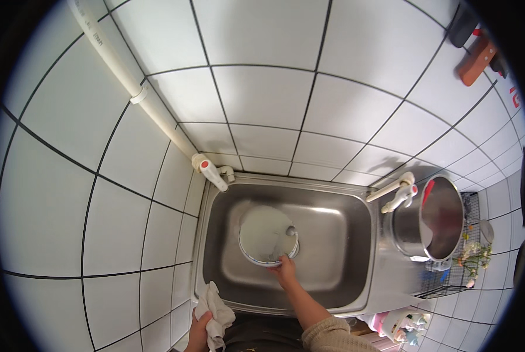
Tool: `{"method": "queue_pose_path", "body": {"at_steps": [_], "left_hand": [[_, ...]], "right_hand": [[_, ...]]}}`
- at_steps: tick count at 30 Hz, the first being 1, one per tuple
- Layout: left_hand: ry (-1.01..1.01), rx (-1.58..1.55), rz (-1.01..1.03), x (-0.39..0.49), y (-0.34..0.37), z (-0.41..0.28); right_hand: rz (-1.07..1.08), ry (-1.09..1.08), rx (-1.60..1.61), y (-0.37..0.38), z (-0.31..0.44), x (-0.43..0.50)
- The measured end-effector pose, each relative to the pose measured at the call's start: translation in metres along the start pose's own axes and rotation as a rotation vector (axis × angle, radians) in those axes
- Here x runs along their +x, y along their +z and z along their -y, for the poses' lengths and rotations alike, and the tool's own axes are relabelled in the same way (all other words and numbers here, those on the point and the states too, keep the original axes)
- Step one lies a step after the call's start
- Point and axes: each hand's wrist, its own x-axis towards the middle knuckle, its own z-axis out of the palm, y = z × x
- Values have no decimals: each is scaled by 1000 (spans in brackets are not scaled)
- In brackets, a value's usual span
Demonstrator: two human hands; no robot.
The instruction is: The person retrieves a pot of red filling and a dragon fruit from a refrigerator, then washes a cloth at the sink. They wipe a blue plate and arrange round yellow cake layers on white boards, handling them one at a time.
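Note:
My right hand [284,271] grips the near rim of a white bowl [262,264] with a blue-patterned edge, which is tilted over the stainless steel sink [333,246]. Cloudy whitish liquid fills the bowl's mouth, and a small rounded metal thing, perhaps a spoon's end, shows at its right side. At the sink's near left corner, my left hand [200,328] holds a crumpled white cloth [216,312]. Whether the bowl's base touches the sink floor, I cannot tell.
A white tap with a red dot [214,176] reaches over the sink's back left corner. On the right stand another white tap [401,198], a large steel pot [407,229] and a black wire rack [447,286] with flowers. Tiled walls border the sink at left and behind.

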Motion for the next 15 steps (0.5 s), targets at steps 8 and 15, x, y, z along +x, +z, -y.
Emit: {"method": "queue_pose_path", "body": {"at_steps": [8,15], "left_hand": [[43,-4,20,12,33,1],[15,-5,57,22,51,-12]], "right_hand": [[-121,131,7,-68,77,-41],[-272,74,-221,-97,132,-68]]}}
